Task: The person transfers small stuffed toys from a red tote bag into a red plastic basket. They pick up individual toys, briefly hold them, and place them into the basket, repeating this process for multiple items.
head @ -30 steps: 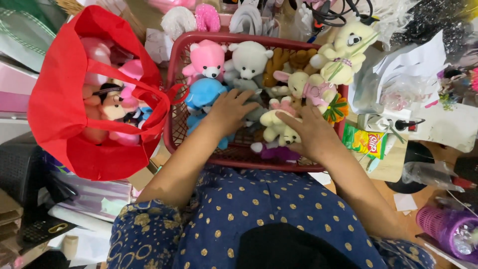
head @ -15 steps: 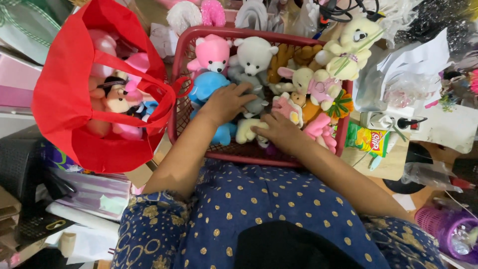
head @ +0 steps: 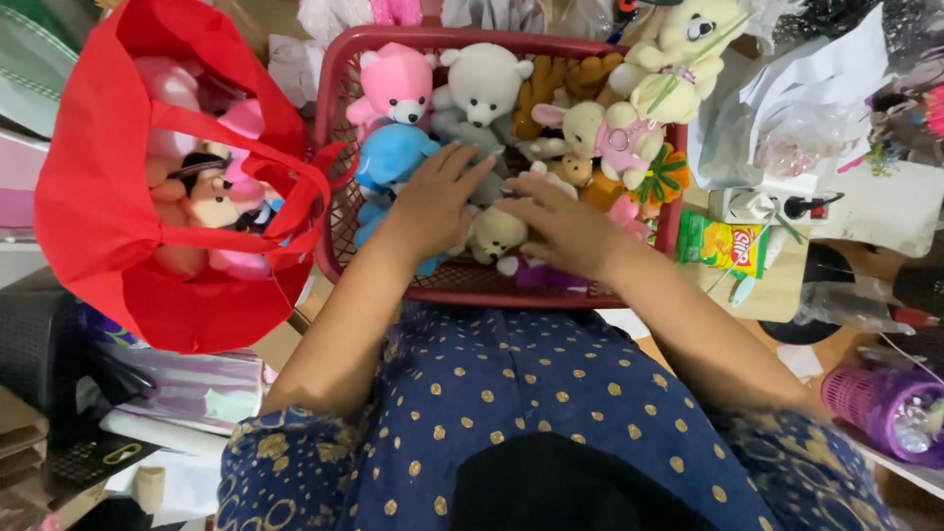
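Observation:
A red plastic basket (head: 339, 206) in front of me holds several small plush toys: a pink bear (head: 398, 88), a white bear (head: 484, 84), a blue one (head: 390, 157) and a cream one (head: 678, 54) at the far right corner. My left hand (head: 438, 197) lies flat over the toys in the middle, fingers spread. My right hand (head: 560, 226) rests beside it, over a small beige bear (head: 495, 234) and a purple toy (head: 536, 273). Whether either hand grips a toy is hidden.
A red cloth bag (head: 98, 197) stuffed with more plush toys stands at the left. A snack packet (head: 726, 244) lies right of the basket, with plastic bags and papers behind it. A purple bottle (head: 885, 408) lies at the lower right. Boxes stack at the lower left.
Both hands have slid leftward and closer together inside the basket. The right hand moved from the toys at the right side to the small beige bear in the middle.

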